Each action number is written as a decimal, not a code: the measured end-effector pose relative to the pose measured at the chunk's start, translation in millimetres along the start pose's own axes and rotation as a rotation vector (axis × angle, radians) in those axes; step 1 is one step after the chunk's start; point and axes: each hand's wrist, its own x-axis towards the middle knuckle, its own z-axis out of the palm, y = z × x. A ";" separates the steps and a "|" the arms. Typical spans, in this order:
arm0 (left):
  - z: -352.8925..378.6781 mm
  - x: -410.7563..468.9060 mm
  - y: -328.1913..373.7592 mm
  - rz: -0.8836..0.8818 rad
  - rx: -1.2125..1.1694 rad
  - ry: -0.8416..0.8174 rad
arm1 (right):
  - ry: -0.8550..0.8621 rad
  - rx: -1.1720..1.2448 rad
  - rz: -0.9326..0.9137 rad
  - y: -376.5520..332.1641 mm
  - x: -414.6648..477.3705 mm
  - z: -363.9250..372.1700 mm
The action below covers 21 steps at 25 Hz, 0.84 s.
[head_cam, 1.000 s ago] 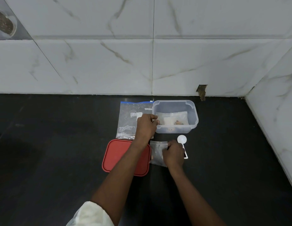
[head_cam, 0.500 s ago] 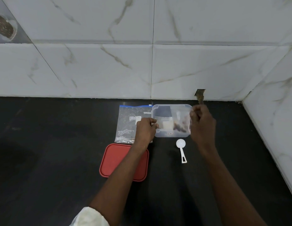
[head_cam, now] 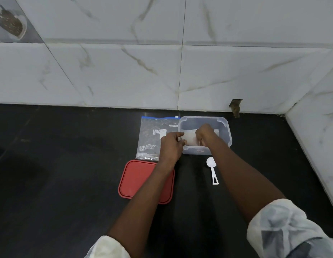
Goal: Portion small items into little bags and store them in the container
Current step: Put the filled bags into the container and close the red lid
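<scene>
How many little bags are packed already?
Done: at least one filled little bag lies in the clear container; the exact count is hidden. In hand: the right hand is down inside it at the bag, while the left hand holds the container's left wall. Left: the red lid lies off on the counter, and the big bag and white scoop are out.
</scene>
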 end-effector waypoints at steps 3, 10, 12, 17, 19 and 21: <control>0.0 -1.3 -0.4 0.002 -0.010 0.001 | 0.043 -0.070 -0.061 -2.0 1.4 3.2; -1.2 0.4 1.7 0.003 0.017 -0.006 | 0.247 -0.192 -0.208 2.6 -5.1 2.0; -1.3 0.1 2.4 0.003 0.023 -0.009 | 0.309 -0.292 -0.276 4.6 -8.1 -3.0; -1.6 0.1 1.4 0.014 0.055 -0.001 | 0.038 -0.483 -0.480 8.1 -4.1 -6.9; -0.6 0.0 0.4 0.027 0.066 0.000 | -0.034 -0.509 -0.526 10.5 2.2 1.7; -0.7 -0.9 0.9 0.025 0.062 -0.002 | -0.029 -0.502 -0.545 9.5 4.5 8.6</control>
